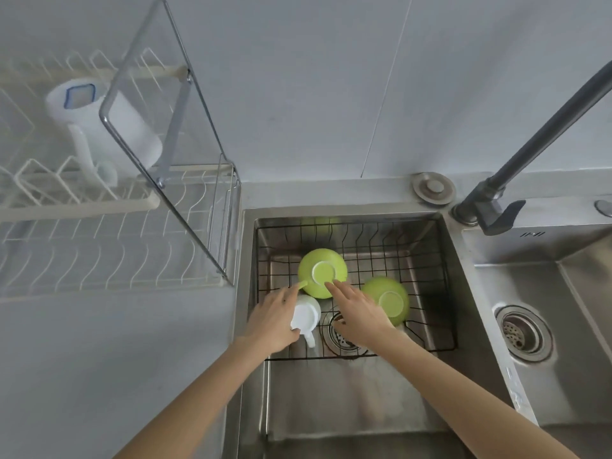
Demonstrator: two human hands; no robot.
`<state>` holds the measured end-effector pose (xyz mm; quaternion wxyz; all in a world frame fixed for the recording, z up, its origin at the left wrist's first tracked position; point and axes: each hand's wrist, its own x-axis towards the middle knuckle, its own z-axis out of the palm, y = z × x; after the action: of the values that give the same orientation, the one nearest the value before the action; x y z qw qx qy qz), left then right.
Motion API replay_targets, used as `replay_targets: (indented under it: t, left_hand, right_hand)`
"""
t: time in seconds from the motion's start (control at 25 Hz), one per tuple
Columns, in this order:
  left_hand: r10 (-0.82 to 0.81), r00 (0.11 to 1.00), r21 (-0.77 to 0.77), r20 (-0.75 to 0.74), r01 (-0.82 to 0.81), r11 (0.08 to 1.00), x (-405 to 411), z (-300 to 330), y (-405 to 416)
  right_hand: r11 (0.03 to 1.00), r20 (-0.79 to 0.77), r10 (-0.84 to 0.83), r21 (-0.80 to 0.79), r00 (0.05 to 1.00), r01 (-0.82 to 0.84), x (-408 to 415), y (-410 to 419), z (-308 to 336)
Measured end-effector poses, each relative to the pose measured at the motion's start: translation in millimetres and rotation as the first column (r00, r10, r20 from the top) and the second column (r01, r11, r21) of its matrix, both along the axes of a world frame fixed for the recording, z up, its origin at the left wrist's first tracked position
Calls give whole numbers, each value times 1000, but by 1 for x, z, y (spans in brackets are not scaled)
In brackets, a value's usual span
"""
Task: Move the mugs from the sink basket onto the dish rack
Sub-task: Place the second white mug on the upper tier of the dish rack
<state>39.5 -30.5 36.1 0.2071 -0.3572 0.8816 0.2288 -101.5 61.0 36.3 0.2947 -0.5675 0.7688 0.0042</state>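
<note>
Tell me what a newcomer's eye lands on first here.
Two green mugs sit upside down in the black wire basket inside the sink, bright against the grey steel. Both hands reach in: the left hand is over a white mug, the right hand beside the nearer green one, fingers spread. At the far left, a white jug lies on the dish rack.

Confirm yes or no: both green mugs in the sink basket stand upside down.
Yes. Both green mugs show their pale round bases facing up in the sink basket.
</note>
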Motion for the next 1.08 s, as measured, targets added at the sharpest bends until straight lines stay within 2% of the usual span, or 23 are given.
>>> replay_targets:
  t: [0.12,0.4,0.68,0.88,1.08]
  left_hand:
    - [19,998,28,52,-20,999,-3,-21,2]
    - [124,991,50,41,-126,991,-7,-49,8]
    - [123,990,-17,64,-122,992,-14,-60,7]
    - [125,992,7,-29,-125,992,-10,-54,7]
    - [15,992,44,-125,-10,999,-6,-30,8]
  right_hand:
    - [997,50,-30,67,998,26,3,-4,-21]
    - [993,111,-40,113,993,27,9,-11,-54]
    - [998,93,-36,58,995,30,19,-25,-72]
    - [999,125,-27,38,992,23,16,-19,-67]
    - [999,155,10,-44,988,-4,6,-3,-38]
